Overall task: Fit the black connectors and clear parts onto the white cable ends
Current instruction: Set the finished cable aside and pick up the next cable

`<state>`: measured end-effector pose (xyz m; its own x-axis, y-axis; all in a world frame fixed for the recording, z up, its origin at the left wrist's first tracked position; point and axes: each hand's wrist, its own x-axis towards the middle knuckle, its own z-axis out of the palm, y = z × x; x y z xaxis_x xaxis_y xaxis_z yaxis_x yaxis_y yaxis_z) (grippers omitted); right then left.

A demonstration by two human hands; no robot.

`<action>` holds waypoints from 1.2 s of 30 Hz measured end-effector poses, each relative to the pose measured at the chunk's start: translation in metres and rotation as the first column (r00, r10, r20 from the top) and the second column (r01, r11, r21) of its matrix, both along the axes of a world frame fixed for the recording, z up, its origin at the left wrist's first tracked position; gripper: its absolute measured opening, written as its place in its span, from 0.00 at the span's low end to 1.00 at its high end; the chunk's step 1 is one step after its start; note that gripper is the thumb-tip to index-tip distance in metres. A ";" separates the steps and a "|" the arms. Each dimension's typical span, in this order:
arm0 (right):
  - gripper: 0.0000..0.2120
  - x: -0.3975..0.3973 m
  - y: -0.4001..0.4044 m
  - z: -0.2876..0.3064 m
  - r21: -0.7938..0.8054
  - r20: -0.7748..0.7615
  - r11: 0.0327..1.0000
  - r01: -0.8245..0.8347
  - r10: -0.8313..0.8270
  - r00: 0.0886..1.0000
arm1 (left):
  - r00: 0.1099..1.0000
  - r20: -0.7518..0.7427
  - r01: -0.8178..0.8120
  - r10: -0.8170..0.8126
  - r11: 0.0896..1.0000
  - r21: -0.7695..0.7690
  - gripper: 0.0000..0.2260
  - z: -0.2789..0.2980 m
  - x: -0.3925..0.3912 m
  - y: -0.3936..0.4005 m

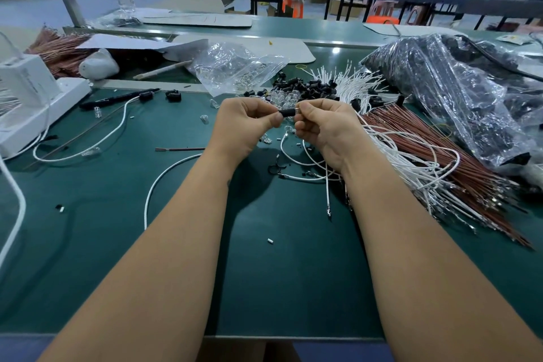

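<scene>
Held above the green table (pixel 176 244), just in front of the pile of black connectors (pixel 305 88): one black connector (pixel 287 112), long axis lying left to right. Pinched at its left end by left hand (pixel 245 123), fingers curled. Clamped at its right end by right hand (pixel 323 123), something clear, possibly a clear part (pixel 297 109), glinting there. Right of the pile, white cables (pixel 361 82) fanned out.
</scene>
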<state>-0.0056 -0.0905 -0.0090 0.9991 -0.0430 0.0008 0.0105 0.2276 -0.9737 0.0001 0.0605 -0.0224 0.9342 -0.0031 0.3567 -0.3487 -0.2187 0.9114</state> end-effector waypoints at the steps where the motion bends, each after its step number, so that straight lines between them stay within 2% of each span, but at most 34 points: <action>1: 0.05 0.000 0.000 -0.001 -0.021 0.012 1.000 -0.006 0.006 1.000 | 1.000 0.003 0.002 -0.002 1.000 0.002 0.04 0.000 0.000 0.000; 5: 0.05 0.001 -0.001 -0.003 -0.060 0.034 0.998 -0.017 0.019 0.999 | 1.000 0.005 0.013 -0.013 1.000 -0.019 0.03 -0.001 0.000 0.001; 9: 0.06 0.004 0.004 -0.005 -0.170 0.059 0.984 0.050 -0.040 0.997 | 1.000 -0.018 0.012 -0.010 0.997 0.073 0.03 -0.002 0.003 0.002; 13: 0.06 0.003 0.007 -0.002 -0.295 0.185 0.948 0.122 -0.069 0.980 | 0.999 0.007 -0.048 0.047 0.992 0.120 0.05 -0.004 0.008 0.005; 16: 0.07 0.001 0.005 0.002 -0.237 0.256 0.957 0.170 -0.107 0.961 | 0.997 0.007 -0.075 0.075 0.997 0.032 0.07 -0.002 0.011 0.008; 21: 0.07 0.000 0.004 0.005 -0.151 0.257 0.971 0.183 -0.140 0.956 | 0.998 0.049 0.051 -0.045 0.989 -0.139 0.09 0.004 0.008 0.005; 27: 0.07 0.001 0.006 0.004 -0.175 0.244 0.970 0.169 -0.123 0.962 | 0.973 0.096 0.232 -0.211 0.883 -0.407 0.08 0.012 0.003 0.003; 36: 0.08 0.000 0.005 0.003 -0.180 0.249 0.969 0.170 -0.122 0.961 | 0.933 0.104 0.353 -0.344 0.821 -0.448 0.08 0.015 -0.001 0.003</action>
<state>-0.0055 -0.0855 -0.0059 0.9523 -0.1638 0.2576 0.2626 0.0093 -0.9649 -0.0007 0.0637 -0.0074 0.8951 -0.1618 0.4155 -0.3399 0.3553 0.8707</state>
